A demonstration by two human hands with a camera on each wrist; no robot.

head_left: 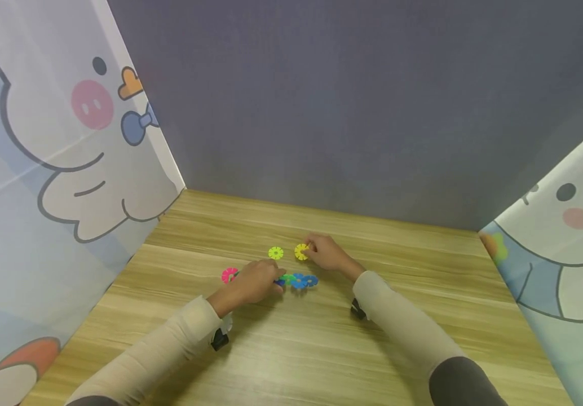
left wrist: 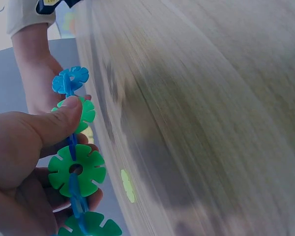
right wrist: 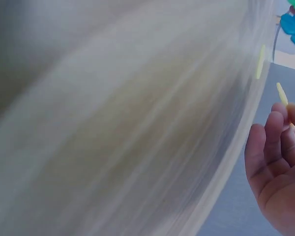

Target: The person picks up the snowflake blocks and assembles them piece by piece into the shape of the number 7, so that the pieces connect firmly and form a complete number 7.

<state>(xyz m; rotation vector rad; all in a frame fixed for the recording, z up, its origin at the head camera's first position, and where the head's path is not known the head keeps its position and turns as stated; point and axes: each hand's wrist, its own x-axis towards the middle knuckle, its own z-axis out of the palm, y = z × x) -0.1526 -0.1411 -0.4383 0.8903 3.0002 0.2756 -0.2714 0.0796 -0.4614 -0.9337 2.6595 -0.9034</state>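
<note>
My left hand (head_left: 257, 282) grips a chain of slotted plastic flower discs (head_left: 299, 280), thumb on one side and fingers behind. Blue and green discs alternate in the left wrist view, where a large green disc (left wrist: 91, 167) lies against the fingers and a light blue disc (left wrist: 79, 74) tops the chain. A pink disc (head_left: 229, 274) shows past the hand's other side; its join is hidden. My right hand (head_left: 327, 252) pinches a yellow flower disc (head_left: 299, 251) by its edge between thumb and fingers. In the right wrist view that yellow disc (right wrist: 281, 92) appears edge-on.
A loose yellow-green disc (head_left: 275, 253) lies flat on the wooden table (head_left: 291, 361), beyond the left hand. A dark grey panel (head_left: 322, 113) rises at the table's back edge. Cartoon-printed sheets (head_left: 27, 186) stand along both sides.
</note>
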